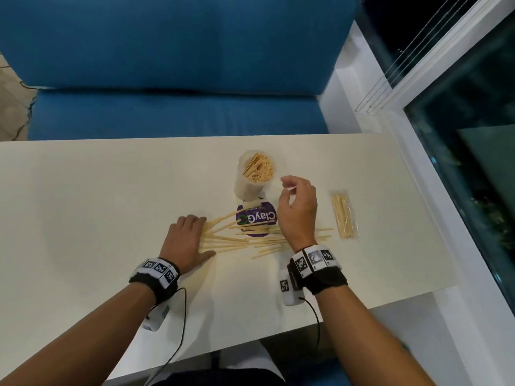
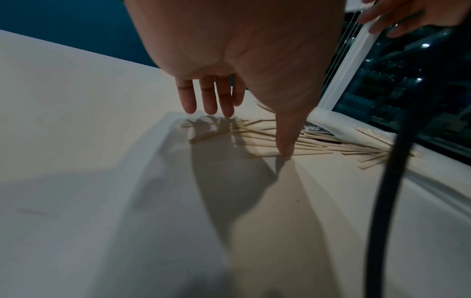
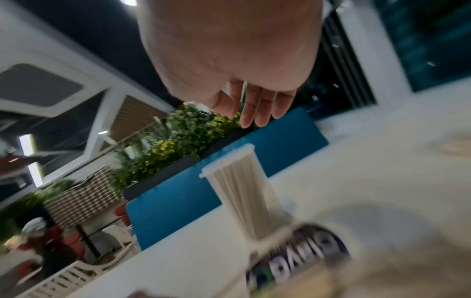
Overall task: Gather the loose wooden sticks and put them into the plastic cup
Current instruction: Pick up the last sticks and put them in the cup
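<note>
Several loose wooden sticks point(image 1: 237, 240) lie scattered on the white table point(image 1: 97, 204), some across a purple lid point(image 1: 256, 220). Behind them stands the clear plastic cup point(image 1: 255, 174), packed with upright sticks. My left hand point(image 1: 195, 232) lies flat on the left ends of the loose sticks, fingers straight. In the left wrist view the left hand point(image 2: 248, 131) has its thumb tip touching a stick point(image 2: 265, 154). My right hand point(image 1: 287, 190) hovers just right of the cup with loosely curled fingers, and I see nothing plainly held in it. The blurred right wrist view shows the right hand's fingers point(image 3: 254, 113) above the cup point(image 3: 237, 181).
A sealed clear packet of sticks point(image 1: 344, 215) lies right of the pile. A blue sofa point(image 1: 167, 65) runs behind the table's far edge. A white window frame point(image 1: 390, 135) and dark glass border the right side. The purple lid point(image 3: 300, 254) sits in front of the cup.
</note>
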`<action>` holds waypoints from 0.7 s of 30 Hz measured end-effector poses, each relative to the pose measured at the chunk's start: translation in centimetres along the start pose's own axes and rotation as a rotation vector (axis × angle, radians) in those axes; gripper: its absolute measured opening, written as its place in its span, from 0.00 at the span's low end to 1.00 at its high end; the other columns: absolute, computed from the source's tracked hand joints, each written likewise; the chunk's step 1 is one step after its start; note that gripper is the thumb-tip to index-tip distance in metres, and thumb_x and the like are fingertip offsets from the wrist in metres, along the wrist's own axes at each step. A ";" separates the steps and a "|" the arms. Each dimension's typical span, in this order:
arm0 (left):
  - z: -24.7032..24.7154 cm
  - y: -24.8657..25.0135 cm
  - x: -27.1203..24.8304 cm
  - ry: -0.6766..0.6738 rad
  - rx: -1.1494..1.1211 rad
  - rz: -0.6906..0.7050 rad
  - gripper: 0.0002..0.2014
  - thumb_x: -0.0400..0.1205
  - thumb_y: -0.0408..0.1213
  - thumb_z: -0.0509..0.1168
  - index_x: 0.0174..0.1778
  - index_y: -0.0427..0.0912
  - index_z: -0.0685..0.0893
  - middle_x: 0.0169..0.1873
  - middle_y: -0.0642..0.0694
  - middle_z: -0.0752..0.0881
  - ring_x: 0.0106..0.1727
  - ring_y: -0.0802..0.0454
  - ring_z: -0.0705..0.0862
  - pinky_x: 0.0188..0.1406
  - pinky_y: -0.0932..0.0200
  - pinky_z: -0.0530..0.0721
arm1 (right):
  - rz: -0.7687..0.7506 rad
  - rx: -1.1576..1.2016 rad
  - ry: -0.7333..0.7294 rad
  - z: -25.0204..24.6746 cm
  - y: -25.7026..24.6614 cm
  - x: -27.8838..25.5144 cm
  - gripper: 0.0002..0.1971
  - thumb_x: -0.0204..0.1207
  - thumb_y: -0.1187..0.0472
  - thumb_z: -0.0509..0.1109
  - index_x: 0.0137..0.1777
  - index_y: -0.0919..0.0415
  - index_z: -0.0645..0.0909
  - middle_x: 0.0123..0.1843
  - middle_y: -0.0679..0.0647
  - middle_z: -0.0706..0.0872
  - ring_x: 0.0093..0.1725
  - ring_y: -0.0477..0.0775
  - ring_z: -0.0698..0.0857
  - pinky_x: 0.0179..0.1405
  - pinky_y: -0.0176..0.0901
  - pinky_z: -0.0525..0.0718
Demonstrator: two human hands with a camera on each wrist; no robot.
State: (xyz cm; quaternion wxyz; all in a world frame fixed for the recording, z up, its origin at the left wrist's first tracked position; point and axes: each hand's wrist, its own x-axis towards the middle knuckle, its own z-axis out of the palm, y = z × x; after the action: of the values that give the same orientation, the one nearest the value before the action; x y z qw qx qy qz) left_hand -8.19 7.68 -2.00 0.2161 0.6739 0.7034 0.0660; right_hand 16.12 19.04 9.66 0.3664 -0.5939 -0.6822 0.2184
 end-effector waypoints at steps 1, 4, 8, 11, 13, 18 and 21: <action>0.1 0.2 0.3 -0.004 0.002 0.011 0.42 0.65 0.63 0.80 0.70 0.42 0.80 0.61 0.42 0.82 0.60 0.37 0.79 0.55 0.42 0.81 | 0.073 0.016 -0.030 -0.2 0.9 -1.3 0.11 0.84 0.68 0.66 0.58 0.53 0.83 0.55 0.45 0.85 0.56 0.51 0.82 0.56 0.41 0.81; 0.4 0.9 0.8 0.014 -0.026 0.033 0.31 0.69 0.57 0.80 0.63 0.44 0.84 0.55 0.45 0.83 0.55 0.40 0.79 0.51 0.44 0.80 | 0.312 0.087 -0.266 0.0 2.8 -5.5 0.11 0.85 0.70 0.66 0.52 0.55 0.87 0.50 0.49 0.89 0.50 0.47 0.87 0.49 0.35 0.86; 0.7 1.4 0.8 0.018 -0.065 0.040 0.21 0.73 0.49 0.80 0.56 0.43 0.87 0.50 0.44 0.83 0.52 0.40 0.79 0.49 0.46 0.80 | 0.631 0.244 -0.628 2.6 3.4 -9.6 0.12 0.81 0.73 0.64 0.54 0.65 0.88 0.45 0.59 0.93 0.37 0.51 0.90 0.34 0.37 0.86; 1.1 1.5 1.0 -0.006 -0.120 0.008 0.16 0.75 0.43 0.79 0.56 0.41 0.87 0.50 0.43 0.82 0.54 0.40 0.79 0.52 0.47 0.80 | 1.041 0.510 -0.626 5.1 2.5 -10.1 0.06 0.82 0.74 0.66 0.55 0.71 0.84 0.49 0.66 0.90 0.43 0.60 0.92 0.40 0.46 0.91; 1.2 1.8 1.2 -0.046 -0.160 -0.023 0.13 0.79 0.40 0.76 0.57 0.41 0.86 0.51 0.43 0.81 0.56 0.42 0.78 0.52 0.51 0.78 | 1.234 0.745 -0.563 6.3 2.2 -9.6 0.03 0.83 0.77 0.64 0.51 0.76 0.80 0.56 0.75 0.87 0.56 0.72 0.90 0.57 0.58 0.91; 1.8 2.1 1.2 -0.100 -0.207 -0.061 0.04 0.83 0.35 0.70 0.52 0.40 0.85 0.47 0.45 0.80 0.54 0.40 0.79 0.49 0.50 0.77 | 1.424 1.044 -0.430 8.3 2.1 -7.6 0.16 0.84 0.78 0.59 0.71 0.80 0.71 0.70 0.82 0.79 0.72 0.78 0.81 0.66 0.63 0.85; 1.9 2.2 1.1 -0.091 -0.204 -0.083 0.03 0.84 0.33 0.69 0.51 0.38 0.85 0.47 0.42 0.81 0.53 0.40 0.79 0.48 0.50 0.77 | 1.457 1.096 -0.450 8.6 1.7 -6.7 0.11 0.84 0.78 0.57 0.64 0.79 0.74 0.68 0.80 0.80 0.72 0.77 0.81 0.70 0.64 0.83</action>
State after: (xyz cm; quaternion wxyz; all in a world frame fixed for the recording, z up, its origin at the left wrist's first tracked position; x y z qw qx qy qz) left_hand -5.43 8.51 -3.10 0.3178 0.6210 0.7099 0.0974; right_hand 10.84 14.04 1.33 0.2275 -0.5631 0.0010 0.7944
